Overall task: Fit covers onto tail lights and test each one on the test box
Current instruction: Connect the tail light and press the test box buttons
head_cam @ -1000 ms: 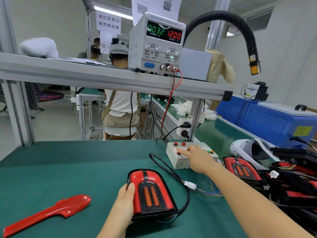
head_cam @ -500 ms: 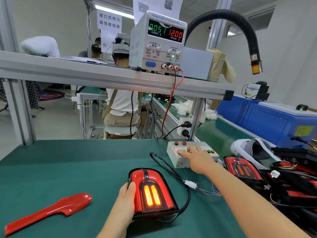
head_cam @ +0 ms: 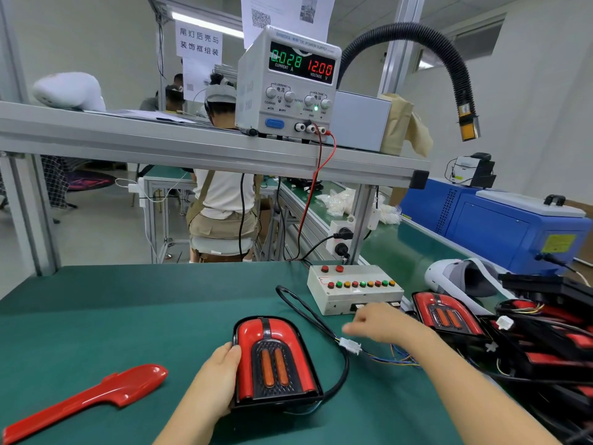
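A red tail light (head_cam: 276, 361) with a black frame lies on the green mat in front of me, its two orange strips dim. My left hand (head_cam: 218, 380) grips its left side, thumb on the red cover. Its black cable loops to a white connector (head_cam: 351, 345) with coloured wires. My right hand (head_cam: 378, 322) hovers blurred, fingers loose and holding nothing, just in front of the white test box (head_cam: 353, 290), above the connector. The box carries a row of coloured buttons.
A long red cover piece (head_cam: 86, 396) lies at the left front. A second tail light (head_cam: 446, 316) and a pile of black and red lights (head_cam: 545, 354) fill the right side, behind them a white headset (head_cam: 462, 277). The power supply (head_cam: 288, 81) on the shelf reads 0.028 A, 12.00 V.
My right hand left the test box buttons and drew back toward the connector. The light's strips, bright half a second ago, have gone dim; the current reading fell.
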